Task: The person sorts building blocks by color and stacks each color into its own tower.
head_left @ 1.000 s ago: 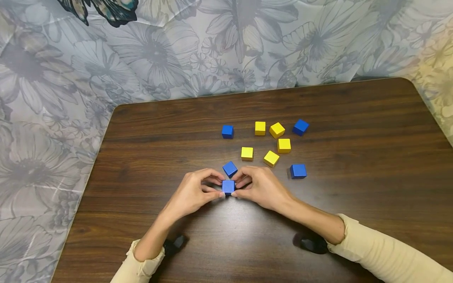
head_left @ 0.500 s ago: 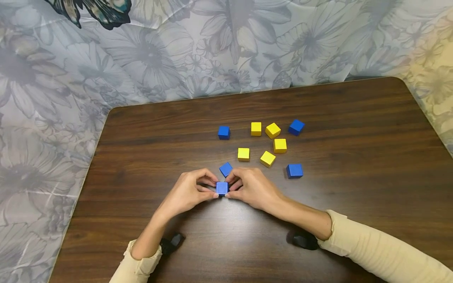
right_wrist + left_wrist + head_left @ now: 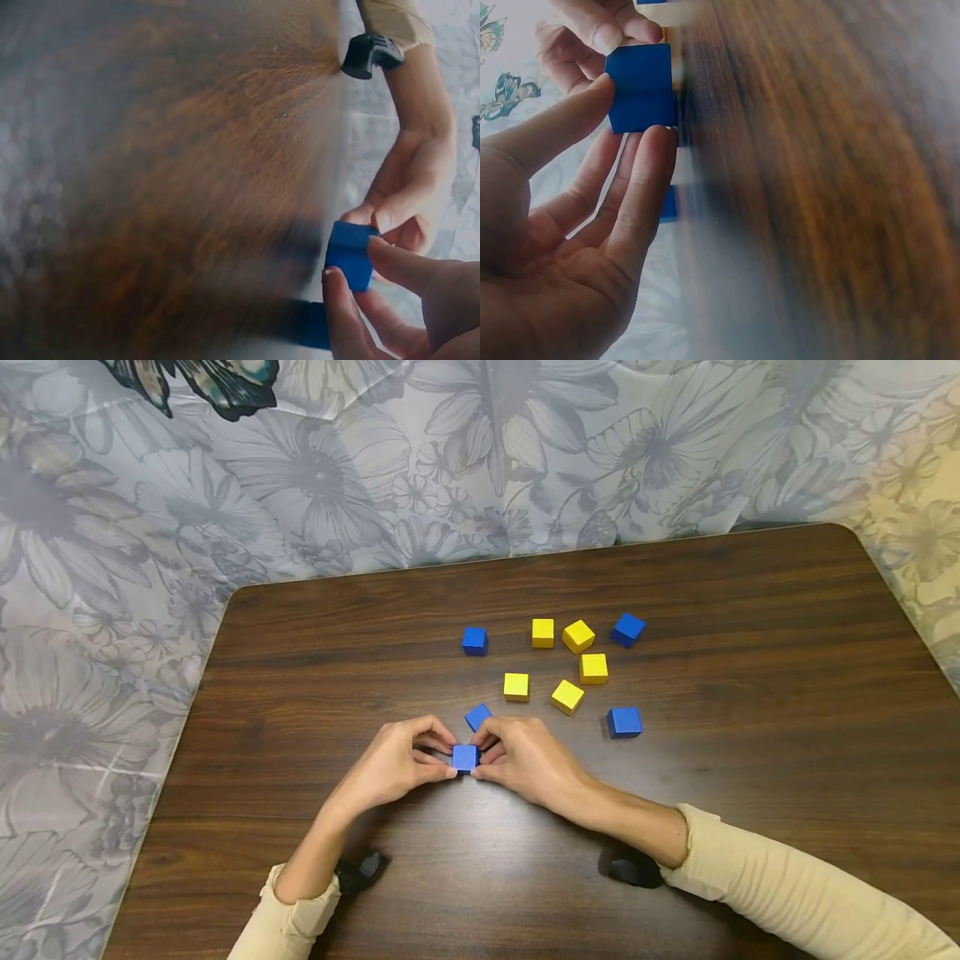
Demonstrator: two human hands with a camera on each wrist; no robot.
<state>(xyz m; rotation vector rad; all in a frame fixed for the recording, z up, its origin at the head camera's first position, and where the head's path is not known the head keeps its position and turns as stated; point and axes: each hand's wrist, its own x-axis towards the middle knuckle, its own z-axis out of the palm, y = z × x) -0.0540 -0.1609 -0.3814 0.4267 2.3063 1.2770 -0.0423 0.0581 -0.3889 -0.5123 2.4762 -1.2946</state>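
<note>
Head view: hands (image 3: 388,762) (image 3: 531,760) pinch blue cube (image 3: 465,758) between them.

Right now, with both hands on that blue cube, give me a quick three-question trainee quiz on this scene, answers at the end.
1. How many yellow cubes lie on the table?
2. True or false: the left hand and the right hand both hold the same blue cube.
3. Fill in the colour: the loose cube nearest the hands, partly hidden in the head view, is ____.

Key:
1. Five.
2. True.
3. Blue.
</note>
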